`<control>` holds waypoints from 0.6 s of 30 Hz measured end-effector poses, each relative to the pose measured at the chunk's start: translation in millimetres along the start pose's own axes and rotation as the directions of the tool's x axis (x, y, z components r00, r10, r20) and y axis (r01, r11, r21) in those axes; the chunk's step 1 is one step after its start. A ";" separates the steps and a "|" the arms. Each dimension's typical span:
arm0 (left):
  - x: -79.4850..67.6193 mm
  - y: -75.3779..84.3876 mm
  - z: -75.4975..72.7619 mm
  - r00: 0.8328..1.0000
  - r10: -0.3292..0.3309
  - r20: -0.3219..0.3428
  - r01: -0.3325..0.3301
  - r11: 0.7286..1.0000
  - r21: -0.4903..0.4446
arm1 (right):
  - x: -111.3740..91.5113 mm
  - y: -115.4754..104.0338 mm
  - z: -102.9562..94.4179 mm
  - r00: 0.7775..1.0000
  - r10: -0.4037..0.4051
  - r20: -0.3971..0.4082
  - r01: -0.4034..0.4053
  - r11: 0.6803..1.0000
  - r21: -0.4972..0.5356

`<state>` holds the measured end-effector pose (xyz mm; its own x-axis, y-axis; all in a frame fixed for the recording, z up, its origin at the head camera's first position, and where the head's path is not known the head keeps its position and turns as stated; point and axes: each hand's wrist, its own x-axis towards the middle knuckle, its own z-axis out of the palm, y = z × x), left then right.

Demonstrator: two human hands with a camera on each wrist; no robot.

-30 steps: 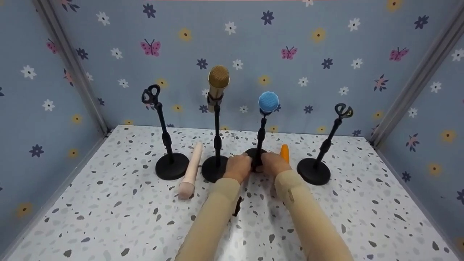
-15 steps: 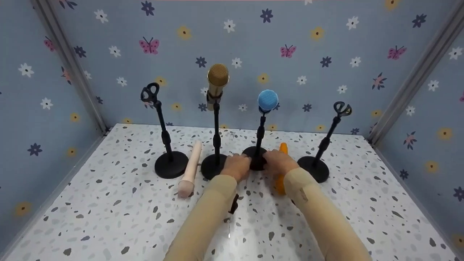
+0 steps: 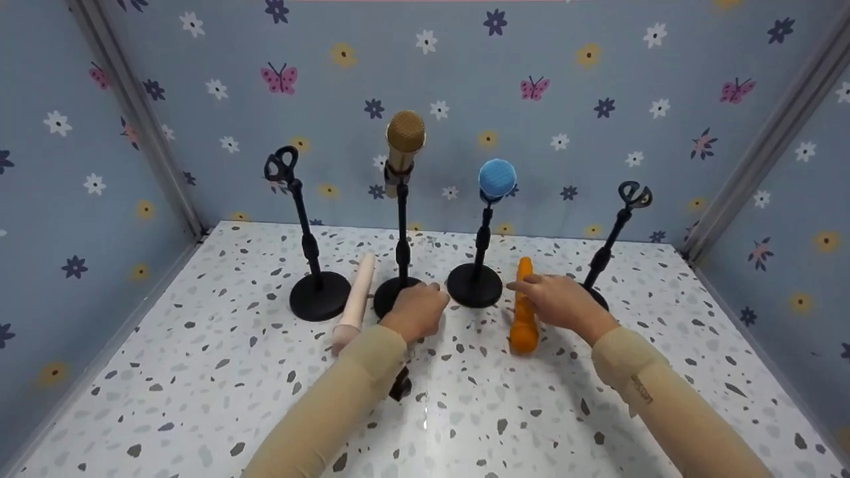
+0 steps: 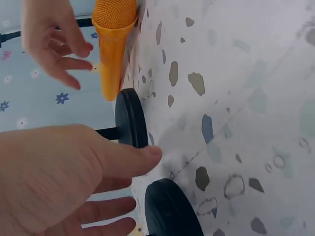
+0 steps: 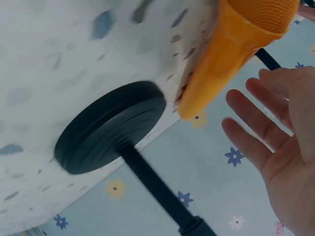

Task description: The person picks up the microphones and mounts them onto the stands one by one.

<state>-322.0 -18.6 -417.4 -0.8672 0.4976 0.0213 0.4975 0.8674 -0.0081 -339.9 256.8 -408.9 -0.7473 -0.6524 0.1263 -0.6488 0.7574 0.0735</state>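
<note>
My left hand hovers in front of the gold microphone's stand base, loosely curled and holding nothing. My right hand is over the orange microphone with fingers loosely spread; in the right wrist view that hand is apart from the orange microphone. Between the hands stands the black base of the stand bearing a blue-headed microphone. A gold microphone sits in the clip of the stand to its left. Neither hand touches a base in the left wrist view.
A pale pink microphone lies left of the gold one's stand. Stands with bare clips are at far left and far right. A small black object is partly hidden by the left forearm. Flowered walls enclose the speckled table.
Both hands have let go of the blue-headed microphone's stand base. The right hand has moved right, over the orange microphone; the left has drawn slightly left. The stand keeps its place.
</note>
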 end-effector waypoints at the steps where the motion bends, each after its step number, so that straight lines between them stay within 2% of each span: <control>1: -2.7 -1.9 0.2 1.000 -0.005 -0.016 0.005 1.000 0.013 | -3.3 1.4 0.8 1.000 -0.027 -0.009 0.027 0.999 -0.027; 8: -12.9 -15.4 12.1 0.994 -0.049 -0.095 0.051 0.998 0.023 | -12.6 10.3 13.1 0.989 -0.147 -0.009 0.146 0.985 -0.093; 13: -16.3 -22.7 19.0 0.983 -0.033 -0.181 0.037 0.999 0.017 | -11.0 12.4 22.0 0.987 -0.159 -0.008 0.157 0.982 -0.107; 18: -15.3 -25.9 23.0 0.964 0.009 -0.264 0.007 0.998 0.057 | -10.3 11.7 25.9 0.989 -0.146 -0.008 0.145 0.987 -0.064</control>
<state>-322.1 -48.6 -440.5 -0.8261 0.4864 0.2845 0.4897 0.8695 -0.0647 -343.5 271.7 -434.9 -0.6431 -0.7559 0.1225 -0.7400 0.6546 0.1543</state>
